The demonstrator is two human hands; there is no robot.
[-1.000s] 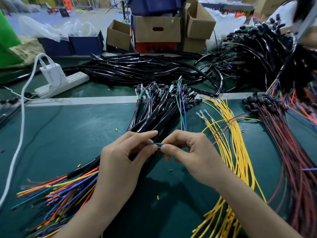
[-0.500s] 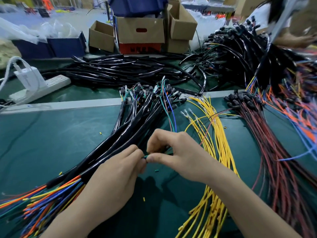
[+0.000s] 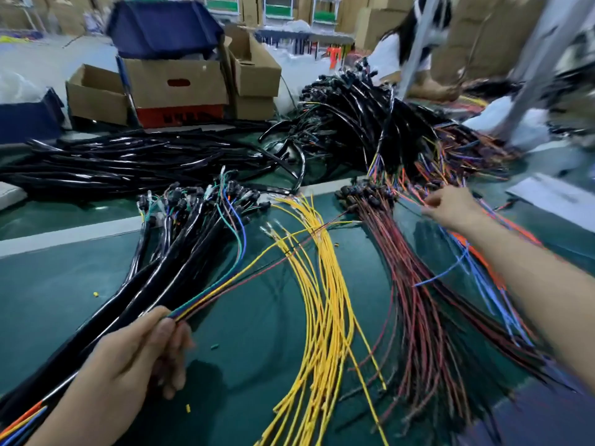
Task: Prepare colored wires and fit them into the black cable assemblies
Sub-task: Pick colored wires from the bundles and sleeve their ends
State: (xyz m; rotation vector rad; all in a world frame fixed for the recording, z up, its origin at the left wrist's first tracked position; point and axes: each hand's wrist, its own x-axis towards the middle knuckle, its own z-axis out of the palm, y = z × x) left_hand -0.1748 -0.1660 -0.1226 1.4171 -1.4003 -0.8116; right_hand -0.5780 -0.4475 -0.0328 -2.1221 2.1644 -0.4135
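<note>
Held wires: a few thin plastic-coated wires point(image 3: 212, 289) in green, blue, yellow and dark red, gripped at their near ends and running up and to the right, just above the surface.
Left hand: the left hand point(image 3: 128, 358) is low in the view with its forearm coming in from the bottom edge. Thumb and forefinger pinch the wire ends, and the other fingers are curled underneath.
Black cable assemblies: a thick bundle of glossy black sheathed cables point(image 3: 167, 259) lies on a diagonal beside that hand, with its connector ends fanned out at the far end.
Loose stock: a sheaf of long yellow wires point(image 3: 322, 300) lies right of centre, and a bundle of dark red wires point(image 3: 418, 300) lies right of that.
Right hand: the right hand point(image 3: 450, 207) is stretched far out to the right, with its fingertips among blurred blue and orange wires point(image 3: 473, 252). The blur hides whether it grips any of them.
Change: half a second ago both hands met over the black bundle, pinching one small piece. Now the right hand has left it, and the view has swung right.
Surface: a dark green mat-covered surface point(image 3: 64, 284).
Behind: a heap of loose black cables point(image 3: 128, 162) and brown cardboard boxes point(image 3: 177, 82).
</note>
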